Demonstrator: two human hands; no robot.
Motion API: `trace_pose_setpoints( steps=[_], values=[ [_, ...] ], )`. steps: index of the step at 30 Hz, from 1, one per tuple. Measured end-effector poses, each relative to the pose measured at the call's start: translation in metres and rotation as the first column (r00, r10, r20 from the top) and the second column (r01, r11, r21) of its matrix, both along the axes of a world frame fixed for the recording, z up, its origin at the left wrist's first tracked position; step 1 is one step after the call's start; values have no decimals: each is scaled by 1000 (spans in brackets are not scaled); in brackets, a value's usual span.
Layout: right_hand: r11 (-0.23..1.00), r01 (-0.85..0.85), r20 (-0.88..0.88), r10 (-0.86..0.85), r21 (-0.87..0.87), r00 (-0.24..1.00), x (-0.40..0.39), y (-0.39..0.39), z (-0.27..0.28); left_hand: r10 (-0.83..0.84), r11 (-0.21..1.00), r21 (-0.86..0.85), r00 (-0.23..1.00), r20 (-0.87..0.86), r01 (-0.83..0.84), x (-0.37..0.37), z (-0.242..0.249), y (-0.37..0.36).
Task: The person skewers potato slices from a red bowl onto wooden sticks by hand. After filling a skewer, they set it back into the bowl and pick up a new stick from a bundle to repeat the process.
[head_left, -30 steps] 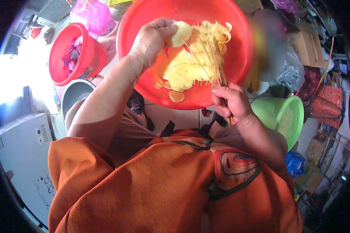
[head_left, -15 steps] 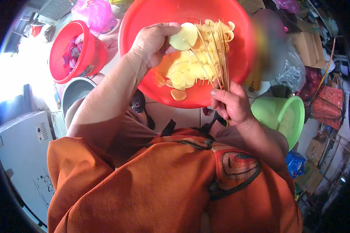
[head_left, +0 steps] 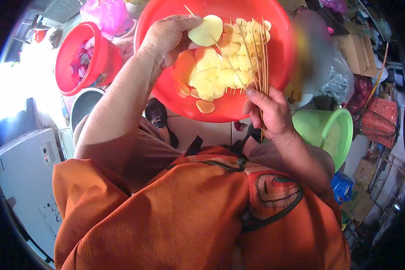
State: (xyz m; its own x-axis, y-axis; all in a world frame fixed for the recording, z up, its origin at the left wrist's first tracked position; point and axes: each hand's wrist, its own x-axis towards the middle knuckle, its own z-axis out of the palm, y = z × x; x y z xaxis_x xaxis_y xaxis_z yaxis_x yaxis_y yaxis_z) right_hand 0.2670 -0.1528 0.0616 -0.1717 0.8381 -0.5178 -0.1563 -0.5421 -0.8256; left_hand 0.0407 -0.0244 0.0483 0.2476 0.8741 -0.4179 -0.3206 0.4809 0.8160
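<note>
My left hand (head_left: 168,38) pinches a round, pale yellow potato slice (head_left: 205,30) by its left edge. One thin wooden skewer runs through that slice, its tip sticking out at the upper left. My right hand (head_left: 271,110) grips a bundle of wooden skewers (head_left: 264,67), and its thumb and finger hold the lower end of the pierced one. Beneath both hands is a large red basin (head_left: 166,96). In it lie loose potato slices (head_left: 207,83) and, to their right, several rows of slices threaded on skewers (head_left: 240,63). One slice (head_left: 205,106) lies apart near the front.
A red bucket (head_left: 108,67) with purple pieces stands at the left, beside a grey basin (head_left: 83,101). At the right are a light green bucket (head_left: 342,139), a cardboard box (head_left: 357,54) and a red crate (head_left: 379,123). A white appliance (head_left: 27,166) is at far left.
The single skewer has passed through the potato slice, so its tip now shows beyond it. My left hand has shifted slightly up and left with the slice.
</note>
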Motion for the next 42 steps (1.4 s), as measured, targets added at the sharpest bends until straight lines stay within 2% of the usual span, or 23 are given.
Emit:
trace_pose_setpoints(
  steps=[4,6,7,10,14,16,17,18,20,21,22,24,26,28,29,31,32,34,36,38,39,40,42],
  values=[
    [999,-10,41,8,33,999,-2,-1,1,-53,998,-34,998,-31,52,10,5,-15],
    [999,0,52,-3,41,999,-4,-1,1,-184,983,-11,978,-98,184,24,9,-30],
    [999,11,63,-14,48,998,-5,-1,1,-275,961,-63,952,-138,268,30,1,-32],
    [999,4,116,-9,47,993,-6,1,1,-396,918,-55,908,-139,392,42,-5,-50],
    [1000,4,93,-6,21,996,-2,4,5,-377,926,-88,889,-260,367,33,-7,-35],
    [996,90,94,-89,1,992,-1,5,7,-220,943,77,783,-581,323,22,-27,-20],
    [995,101,81,-101,4,992,-1,5,8,-163,908,109,580,-798,405,14,-66,-9],
    [995,101,82,-101,5,992,0,6,7,-162,908,110,581,-798,405,15,-71,-14],
    [997,80,93,-81,12,992,1,6,4,-194,694,6,195,-961,720,17,-76,-24],
    [997,83,92,-83,12,992,2,6,3,-220,677,-70,110,-969,732,22,-77,-27],
    [998,63,79,-64,10,995,2,6,1,-221,676,-71,110,-969,733,26,-79,-31],
    [999,44,68,-44,8,997,3,5,0,-263,686,-167,27,-964,708,32,-71,-36],
    [999,36,69,-37,18,997,3,5,1,-288,684,-175,43,-957,708,30,-76,-33],
    [999,39,78,-41,21,996,2,6,3,-250,586,-151,1,-968,797,26,-80,-29],
    [999,44,87,-46,22,995,2,6,4,-251,585,-151,1,-968,797,21,-80,-25],
    [999,41,79,-43,22,996,5,5,3,-262,738,19,311,-913,675,7,-73,-16],
    [999,35,71,-36,24,997,6,5,3,-263,736,18,310,-914,677,-1,-68,-11],
    [999,36,63,-37,17,997,6,4,4,-293,806,-32,352,-889,591,-13,-60,-3],
    [999,34,56,-34,10,998,4,4,5,-269,811,-21,341,-901,584,-13,-61,-5],
    [1000,30,68,-30,10,997,3,4,5,-69,702,57,148,-987,710,-4,-65,-16],
    [1000,29,69,-30,10,997,3,4,5,-110,655,0,96,-989,756,4,-56,-23],
    [999,31,59,-32,17,998,3,4,4,-133,646,-21,85,-987,763,10,-51,-32],
    [999,31,48,-32,21,998,2,2,4,-13,598,28,45,-999,801,16,-42,-45]
  ],
)
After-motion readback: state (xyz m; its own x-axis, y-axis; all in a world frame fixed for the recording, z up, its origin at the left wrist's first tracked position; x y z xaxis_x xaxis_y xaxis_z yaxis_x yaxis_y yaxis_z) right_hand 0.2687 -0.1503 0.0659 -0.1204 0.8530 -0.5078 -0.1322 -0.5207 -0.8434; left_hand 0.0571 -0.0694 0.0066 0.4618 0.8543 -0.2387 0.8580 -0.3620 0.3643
